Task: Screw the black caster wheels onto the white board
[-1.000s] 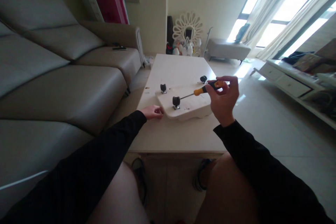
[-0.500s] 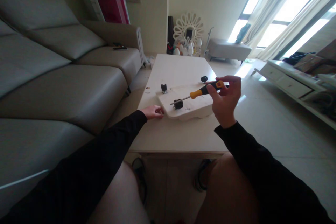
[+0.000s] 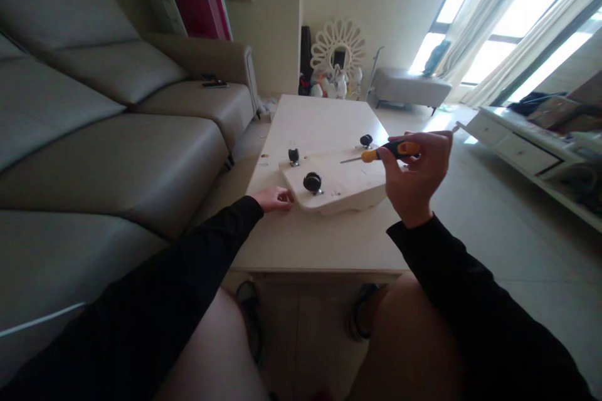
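My right hand (image 3: 418, 172) grips a screwdriver (image 3: 392, 150) with a black and yellow handle. Its shaft points left, over a white board (image 3: 348, 185) lying on the table. Three black caster wheels show on the board: the near one (image 3: 312, 182), one at the far left (image 3: 293, 156) and one at the far right (image 3: 365, 140). The screwdriver's tip is apart from the near caster. Down at the board's left edge, my left hand (image 3: 275, 199) rests on the table with curled fingers against the board. The board's right end is partly hidden behind my right hand.
The white table (image 3: 324, 244) stands before my knees. A grey sofa (image 3: 174, 150) runs along the left, with dark small items on its seat. To the right are a low white cabinet (image 3: 522, 147) and tiled floor. A bench (image 3: 411, 86) and a round mirror (image 3: 338, 53) stand behind.
My right hand has drawn the screwdriver right, off the near caster. That caster has swivelled and now faces another way. My left hand has stayed in place.
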Demonstrator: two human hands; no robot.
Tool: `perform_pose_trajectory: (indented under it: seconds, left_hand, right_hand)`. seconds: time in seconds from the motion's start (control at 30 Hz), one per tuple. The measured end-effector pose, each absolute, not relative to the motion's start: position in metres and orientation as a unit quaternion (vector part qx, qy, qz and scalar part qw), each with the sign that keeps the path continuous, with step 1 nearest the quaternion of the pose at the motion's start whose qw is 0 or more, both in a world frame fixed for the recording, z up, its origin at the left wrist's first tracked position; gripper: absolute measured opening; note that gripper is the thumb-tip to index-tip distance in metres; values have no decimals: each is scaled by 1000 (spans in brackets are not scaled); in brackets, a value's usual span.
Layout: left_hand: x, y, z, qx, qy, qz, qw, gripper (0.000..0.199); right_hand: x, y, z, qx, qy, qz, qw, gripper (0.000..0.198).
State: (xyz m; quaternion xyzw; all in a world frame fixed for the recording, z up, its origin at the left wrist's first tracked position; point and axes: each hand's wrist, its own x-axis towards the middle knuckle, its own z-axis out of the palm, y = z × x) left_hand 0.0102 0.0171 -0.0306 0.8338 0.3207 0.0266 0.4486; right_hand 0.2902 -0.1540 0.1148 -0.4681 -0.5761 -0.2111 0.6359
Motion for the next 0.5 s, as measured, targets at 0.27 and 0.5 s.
perform_pose_trajectory:
  seconds: [0.27, 0.5]
  left_hand:
    - [10, 17, -30, 832, 328, 25, 447, 48]
    - [11, 15, -27, 829, 335, 22, 448, 44]
  right_hand:
    - [288, -155, 111, -467, -590, -169, 637, 36]
    - [287, -152, 108, -462, -595, -140, 642, 39]
